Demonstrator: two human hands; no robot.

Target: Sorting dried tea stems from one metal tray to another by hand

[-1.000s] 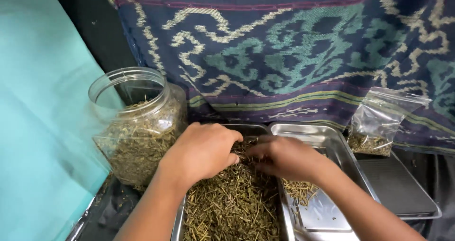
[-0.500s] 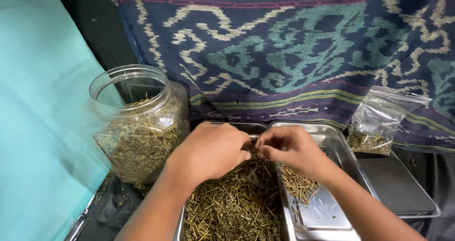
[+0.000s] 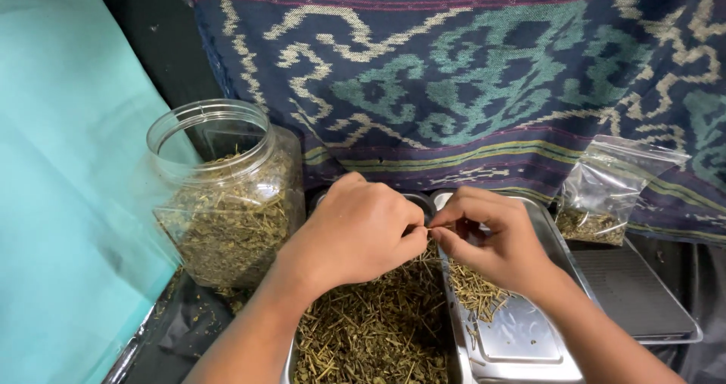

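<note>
- Head view, nearest you: your forearms are coming in from the bottom edge and converging over two steel trays. The left tray [image 3: 291,365] is holding a deep heap of dried herb stems and leaf bits [image 3: 370,331]; the right tray [image 3: 529,346] is lying just beside it, mostly bare, with a small pile of sorted stems [image 3: 475,292] near its far left corner.
- Your left hand [image 3: 355,233] is hovering over the far end of the heap, curled, thumb and forefinger pressed together on something thin at the fingertips.
- Your right hand [image 3: 491,244] is sitting over the seam between the trays, fingers also pinched together, tips meeting the left hand's tips.
- The thing both hands are gripping is a thin stem piece [image 3: 429,233], barely showing. It is lying between the two pinches, right at the shared tray edge, with its long axis running roughly left to right. Neither hand is nearer; each is holding one end, as far as the picture is showing.
- Further out on your left, an open clear plastic jar [image 3: 227,202] is standing upright, partly filled with the same dried herb, well apart from your hands.
- Further right, a small clear bag [image 3: 605,195] with some herb is leaning beyond a dark flat tray [image 3: 643,301].
- Farthest, a patterned woven cloth [image 3: 469,74] is hanging behind everything, with a teal sheet [image 3: 68,202] at left.
</note>
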